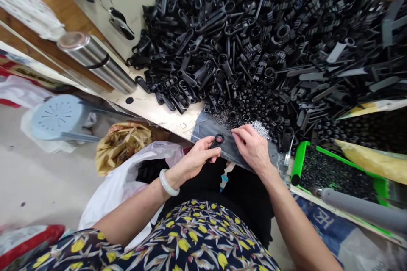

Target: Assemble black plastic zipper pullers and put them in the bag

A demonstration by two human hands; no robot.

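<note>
Pale flooring and a crowded worktop (152, 116) frame a person in a floral top, seen bent over hand work among hundreds of small black parts. At far left, a light-blue plastic stool (59, 114) stands on the floor, with a crumpled tan bag (124, 146) and a white plastic bag (95, 207) nearer the person. A steel vacuum flask (98, 63) stands at the worktop's left end, a bunch of keys (121, 25) beyond it.

At center, the left hand (200, 152), a white bangle (168, 183) at its wrist, has thumb and fingers closed on one ring-ended black plastic part (218, 139), held ring upward at the worktop's front edge. Just to the right, apart from that part, the right hand (252, 148) hovers over a dark mat (205, 125), thumb and forefinger drawn together; whether a tiny piece is between them cannot be told.

Behind both hands rises a heap of black plastic parts (235, 46), with small silver pieces (260, 130) beside the right hand. Farther right are a green tray (300, 161) of tiny black bits and a gray cylindrical tool (356, 205). One part appears midway through handling; much seemingly remains, though finished pieces cannot be distinguished within the heap.
</note>
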